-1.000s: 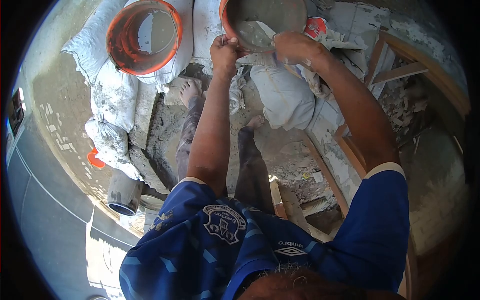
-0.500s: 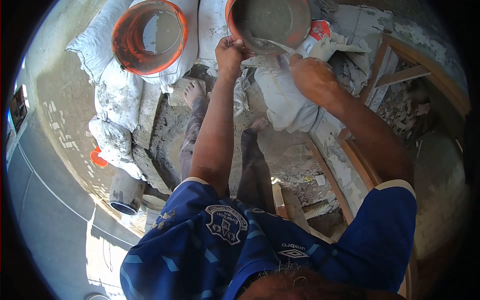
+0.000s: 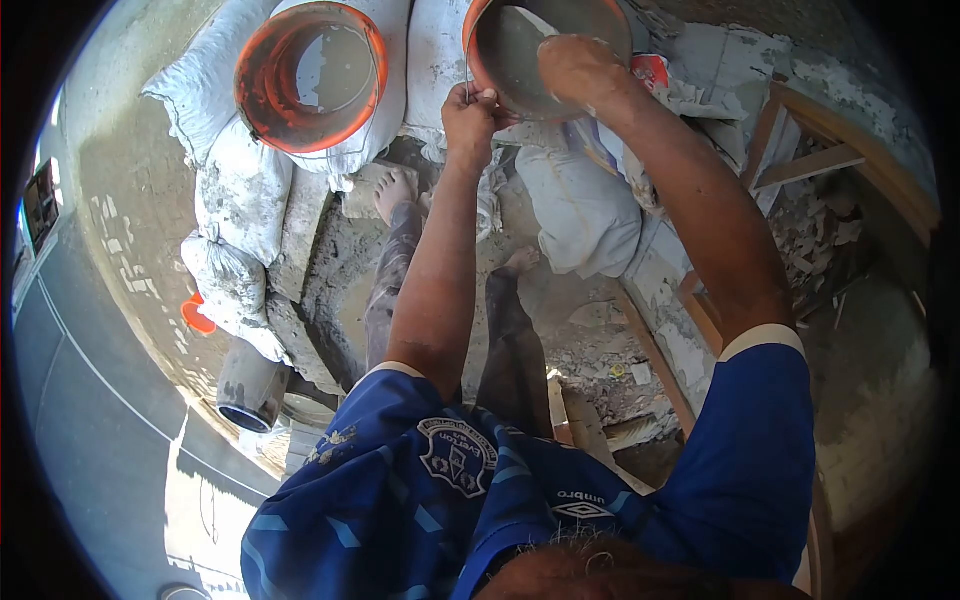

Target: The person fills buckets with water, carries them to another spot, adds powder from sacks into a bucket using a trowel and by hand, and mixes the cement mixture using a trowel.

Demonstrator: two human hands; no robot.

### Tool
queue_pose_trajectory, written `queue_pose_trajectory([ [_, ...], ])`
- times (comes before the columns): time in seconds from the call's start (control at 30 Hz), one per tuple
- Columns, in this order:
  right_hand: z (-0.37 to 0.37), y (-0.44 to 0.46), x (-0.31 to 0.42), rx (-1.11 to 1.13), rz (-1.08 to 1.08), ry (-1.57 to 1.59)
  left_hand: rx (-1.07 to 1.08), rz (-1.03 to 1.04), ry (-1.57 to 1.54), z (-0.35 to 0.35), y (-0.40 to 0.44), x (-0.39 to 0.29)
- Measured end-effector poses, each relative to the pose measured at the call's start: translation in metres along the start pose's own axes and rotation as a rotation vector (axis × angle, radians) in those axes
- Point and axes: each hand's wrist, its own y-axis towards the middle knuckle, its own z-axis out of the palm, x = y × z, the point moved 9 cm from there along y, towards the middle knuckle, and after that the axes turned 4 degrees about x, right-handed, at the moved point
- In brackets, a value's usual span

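Note:
My left hand [image 3: 470,125] is closed at the near left rim of an orange bucket [image 3: 483,72], where its thin wire handle comes down. Grey wet mortar [image 3: 507,62] lies in that bucket. Over the bucket's mouth, my right hand [image 3: 580,75] is closed on a trowel [image 3: 535,20], whose pale blade shows just beyond the knuckles; its grip is hidden in the fist. To the left stands a second orange bucket [image 3: 262,85], smeared inside, with grey watery mix at its bottom.
White filled sacks [image 3: 240,190] are stacked under and beside the buckets. Another sack [image 3: 575,205] slumps below the right bucket. Wooden frames [image 3: 850,155] and rubble [image 3: 815,225] lie on the right. A dark pail [image 3: 252,385] lies tipped at the lower left.
My right hand has moved up and left from beside the bucket's rim to over its mouth, taking the trowel inward. My left hand stays at the rim.

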Motion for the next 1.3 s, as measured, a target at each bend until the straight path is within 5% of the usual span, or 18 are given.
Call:
queue_pose_trajectory([
  [0.67,0.039,-0.101,-0.026,0.074,-0.028,-0.063,0.0,0.001,-0.056,0.001,0.003,0.003],
  [0.7,0.05,-0.085,-0.019,-0.051,-0.425,0.137,-0.004,-0.003,-0.059,0.001,0.004,0.004],
  [0.8,0.021,-0.076,0.005,0.283,-0.328,0.043,-0.001,0.001,-0.051,0.0,0.005,0.004],
  [0.93,0.005,-0.058,-0.04,0.041,0.006,0.338,-0.02,0.002,-0.056,-0.001,0.002,0.0],
  [1.03,-0.005,-0.043,-0.056,0.06,0.022,-0.075,0.0,0.007,-0.049,0.002,0.003,0.0],
  [1.17,0.032,-0.025,-0.063,0.161,0.062,-0.149,0.011,0.007,-0.051,0.004,0.002,-0.001],
  [1.3,0.07,-0.014,-0.027,0.206,-0.175,-0.228,0.004,-0.014,-0.064,0.003,0.003,0.005],
])
